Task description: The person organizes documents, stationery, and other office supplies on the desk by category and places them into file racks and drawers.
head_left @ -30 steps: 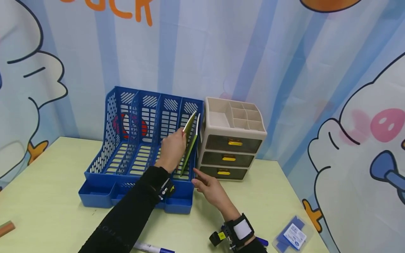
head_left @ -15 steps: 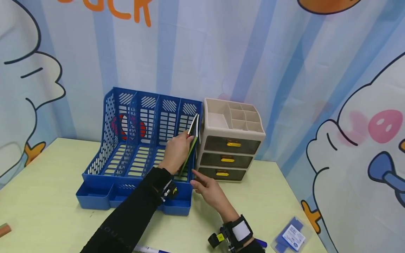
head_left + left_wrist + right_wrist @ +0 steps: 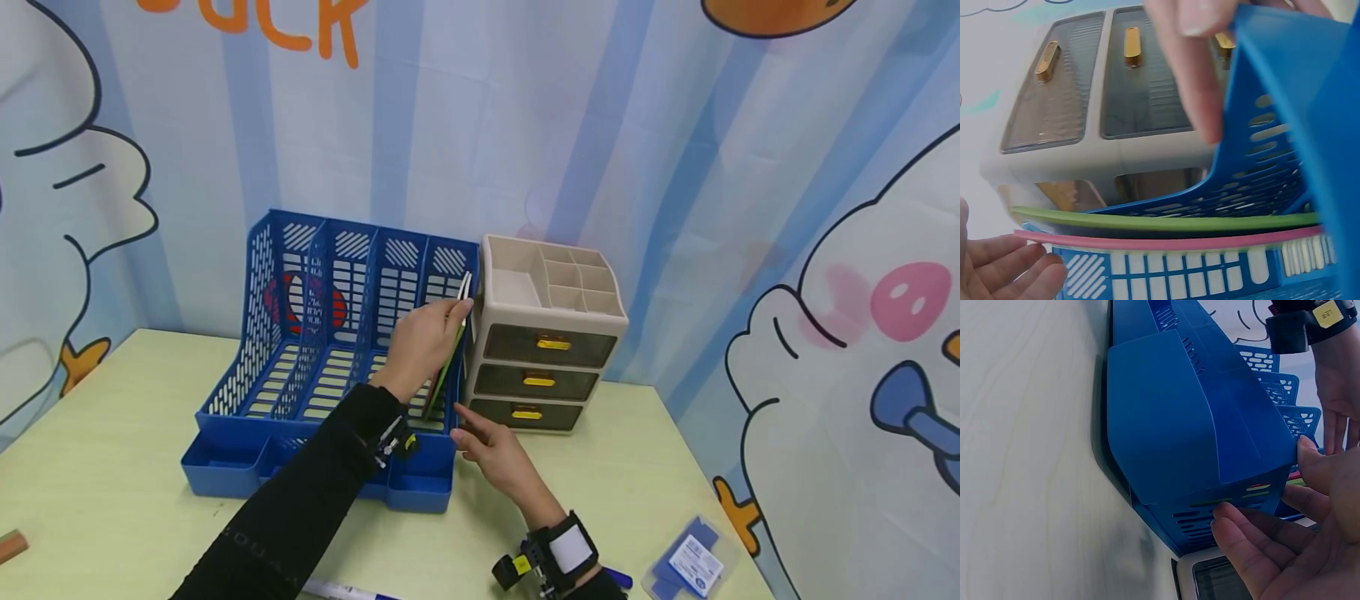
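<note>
Two thin books stand on edge in the rightmost slot of a blue file rack point(image 3: 225, 425). In the left wrist view one edge is green point(image 3: 1166, 222), and the pink-edged book point(image 3: 1166, 244) lies alongside it. My left hand point(image 3: 423, 342) is at the upper ends of the books; its extended fingers touch the pink book's end in the left wrist view, with the thumb mostly out of frame. Down at the rack's front right corner, my right hand point(image 3: 495, 454) holds the side wall, its thumb and fingers at the edge and the outer face.
A beige drawer box point(image 3: 555, 308) with three dark drawers stands against the rack's right side. On the table lie a white and blue marker point(image 3: 345, 592), a blue pen point(image 3: 618, 577), a clear case point(image 3: 690, 562) with blue contents and a brown block point(image 3: 11, 546).
My left hand has shifted right, bringing the left book from a leaning gap up against the other one. It has let go of its pinch. The right hand stays at the rack's corner.
</note>
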`<action>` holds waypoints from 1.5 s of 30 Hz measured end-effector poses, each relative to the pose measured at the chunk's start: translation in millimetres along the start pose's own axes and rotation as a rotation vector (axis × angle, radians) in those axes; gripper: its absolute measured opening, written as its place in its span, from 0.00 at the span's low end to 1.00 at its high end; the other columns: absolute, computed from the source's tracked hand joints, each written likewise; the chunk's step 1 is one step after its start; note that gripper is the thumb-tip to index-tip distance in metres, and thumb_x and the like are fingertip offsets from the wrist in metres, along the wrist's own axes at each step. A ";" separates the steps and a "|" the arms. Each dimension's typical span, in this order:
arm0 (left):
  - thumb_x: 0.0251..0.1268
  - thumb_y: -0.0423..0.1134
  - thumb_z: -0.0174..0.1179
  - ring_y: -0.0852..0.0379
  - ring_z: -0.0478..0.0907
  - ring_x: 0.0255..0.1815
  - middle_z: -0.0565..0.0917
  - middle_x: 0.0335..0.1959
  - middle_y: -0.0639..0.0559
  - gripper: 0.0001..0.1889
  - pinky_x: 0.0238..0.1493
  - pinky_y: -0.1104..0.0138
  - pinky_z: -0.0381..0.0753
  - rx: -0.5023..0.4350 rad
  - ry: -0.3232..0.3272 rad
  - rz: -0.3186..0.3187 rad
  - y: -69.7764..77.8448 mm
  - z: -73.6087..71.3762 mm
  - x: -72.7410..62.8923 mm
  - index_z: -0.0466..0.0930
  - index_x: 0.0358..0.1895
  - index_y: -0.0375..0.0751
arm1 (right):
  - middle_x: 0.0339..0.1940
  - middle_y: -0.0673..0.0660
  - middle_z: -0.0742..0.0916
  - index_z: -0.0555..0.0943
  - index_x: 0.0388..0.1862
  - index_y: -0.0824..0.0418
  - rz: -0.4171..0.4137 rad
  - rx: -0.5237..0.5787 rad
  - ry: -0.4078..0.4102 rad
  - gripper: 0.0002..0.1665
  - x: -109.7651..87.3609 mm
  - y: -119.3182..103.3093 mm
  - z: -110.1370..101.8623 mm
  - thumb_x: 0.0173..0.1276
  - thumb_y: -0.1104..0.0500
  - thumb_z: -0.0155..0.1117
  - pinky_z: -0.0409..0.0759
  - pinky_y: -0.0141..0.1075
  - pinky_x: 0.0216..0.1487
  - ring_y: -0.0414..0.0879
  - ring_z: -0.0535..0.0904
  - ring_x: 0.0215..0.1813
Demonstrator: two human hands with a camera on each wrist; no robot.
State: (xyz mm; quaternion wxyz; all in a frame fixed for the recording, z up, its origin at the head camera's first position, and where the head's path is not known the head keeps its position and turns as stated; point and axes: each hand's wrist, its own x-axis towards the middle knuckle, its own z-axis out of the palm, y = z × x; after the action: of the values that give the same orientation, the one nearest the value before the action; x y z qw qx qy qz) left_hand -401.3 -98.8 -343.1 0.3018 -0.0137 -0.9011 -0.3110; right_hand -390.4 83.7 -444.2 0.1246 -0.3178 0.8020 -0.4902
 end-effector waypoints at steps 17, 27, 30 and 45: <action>0.78 0.57 0.43 0.46 0.68 0.67 0.73 0.67 0.45 0.29 0.66 0.53 0.67 0.021 -0.033 0.039 28.4 -12.9 21.1 0.70 0.69 0.42 | 0.57 0.61 0.83 0.67 0.74 0.50 0.016 0.000 0.001 0.31 0.5 -1.7 -2.0 0.75 0.45 0.55 0.81 0.42 0.52 0.51 0.83 0.52; 0.77 0.52 0.49 0.48 0.77 0.57 0.79 0.60 0.44 0.26 0.56 0.55 0.77 0.045 -0.046 -0.013 45.5 -2.4 36.8 0.70 0.69 0.40 | 0.59 0.61 0.82 0.67 0.75 0.53 0.005 -0.001 -0.006 0.33 0.1 -1.0 -3.1 0.75 0.45 0.55 0.81 0.42 0.52 0.51 0.83 0.53; 0.77 0.53 0.49 0.49 0.81 0.50 0.82 0.55 0.44 0.28 0.48 0.56 0.80 0.029 -0.086 -0.056 48.0 0.0 42.3 0.67 0.71 0.40 | 0.58 0.61 0.82 0.68 0.74 0.53 0.007 0.007 0.003 0.32 0.4 -0.7 -2.4 0.75 0.45 0.56 0.81 0.41 0.51 0.50 0.83 0.52; 0.80 0.44 0.41 0.46 0.76 0.58 0.64 0.73 0.41 0.30 0.48 0.56 0.78 -0.139 -0.251 -0.142 41.1 2.7 52.0 0.48 0.78 0.40 | 0.59 0.61 0.82 0.67 0.75 0.52 0.020 0.013 0.003 0.33 -1.6 2.9 -1.0 0.75 0.44 0.56 0.81 0.42 0.52 0.51 0.83 0.52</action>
State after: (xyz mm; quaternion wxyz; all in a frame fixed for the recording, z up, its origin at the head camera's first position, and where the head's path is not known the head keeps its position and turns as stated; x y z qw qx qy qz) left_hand -436.5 -72.6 -293.3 0.1625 -0.0096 -0.9067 -0.3890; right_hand -390.8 86.3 -446.3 0.1305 -0.3080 0.8022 -0.4945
